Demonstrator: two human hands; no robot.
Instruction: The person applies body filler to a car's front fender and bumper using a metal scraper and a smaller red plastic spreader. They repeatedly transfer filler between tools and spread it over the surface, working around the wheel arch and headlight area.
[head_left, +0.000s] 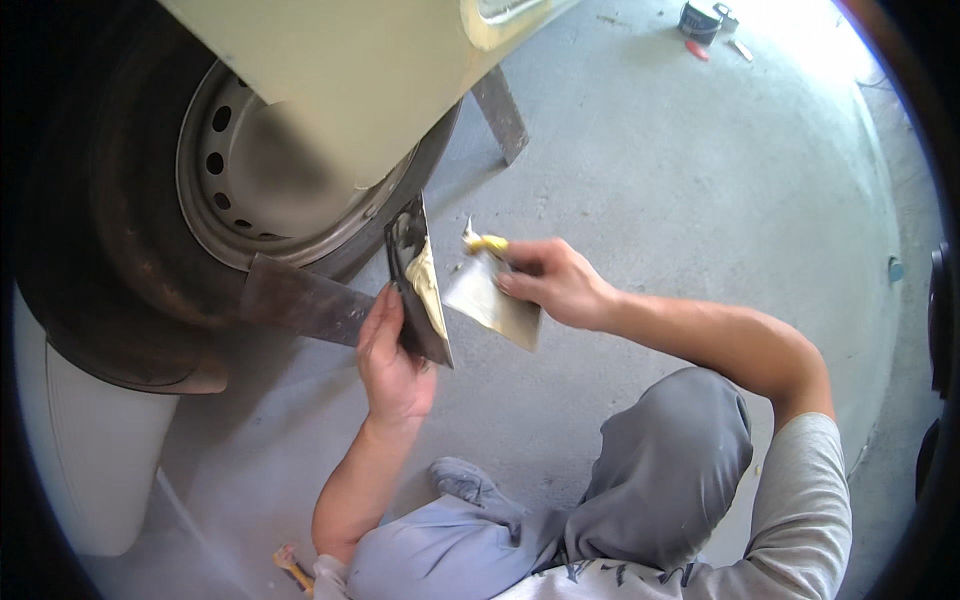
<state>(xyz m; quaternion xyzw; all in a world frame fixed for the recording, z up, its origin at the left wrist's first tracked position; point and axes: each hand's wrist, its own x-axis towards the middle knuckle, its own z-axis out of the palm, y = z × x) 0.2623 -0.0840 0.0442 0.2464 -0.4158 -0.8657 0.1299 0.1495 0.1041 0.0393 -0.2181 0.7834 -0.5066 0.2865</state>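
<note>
My left hand [393,365] grips a dark, flat mixing board [405,245] by its lower left edge, holding it tilted. A smear of cream-coloured filler paste [425,282] lies along the board's face. Just to the right, my right hand [562,285] is closed on a wide metal spreader [500,308] with a light smear across its blade. A yellow piece [486,243] shows at the fingertips there; whether it belongs to the spreader I cannot tell. A small gap separates the spreader from the board.
A cream car body panel [370,75] overhangs a wheel [290,170] at upper left. Brown flat bars [300,300] stick out near the tyre. On the grey floor [690,190] stand a dark can [699,22] and a red object [697,50]. My bent knee [670,450] is below my right arm.
</note>
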